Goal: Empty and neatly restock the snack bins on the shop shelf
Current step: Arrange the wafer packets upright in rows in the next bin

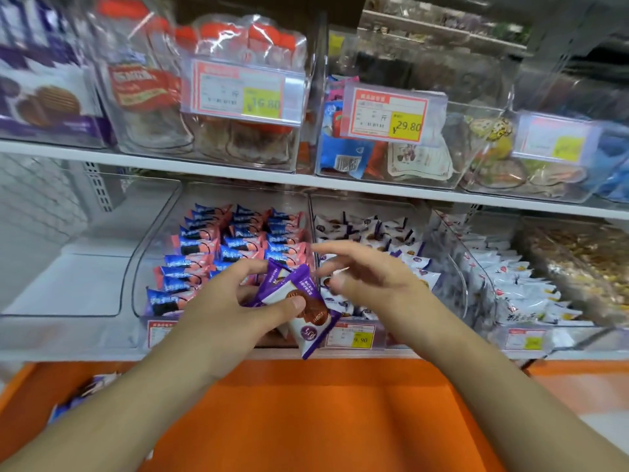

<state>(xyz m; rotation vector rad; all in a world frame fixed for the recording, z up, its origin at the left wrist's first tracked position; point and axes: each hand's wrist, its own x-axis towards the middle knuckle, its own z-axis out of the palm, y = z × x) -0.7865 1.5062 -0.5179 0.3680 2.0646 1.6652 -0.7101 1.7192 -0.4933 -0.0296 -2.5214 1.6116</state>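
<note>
An empty clear bin [68, 253] sits leftmost on the lower shelf [102, 349], beside a bin of pink-and-blue packets [218, 253]. The left hand [235, 301] has its grip closed on purple-and-white snack packets [299, 301]. The right hand [371, 284] hovers with its grip open over the purple-packet bin [374, 240].

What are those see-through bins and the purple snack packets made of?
The bins look like clear, glossy rigid plastic: contents show through and the walls catch glare. The purple snack packets held in the left hand seem thin printed plastic film, shiny and creased.
</note>
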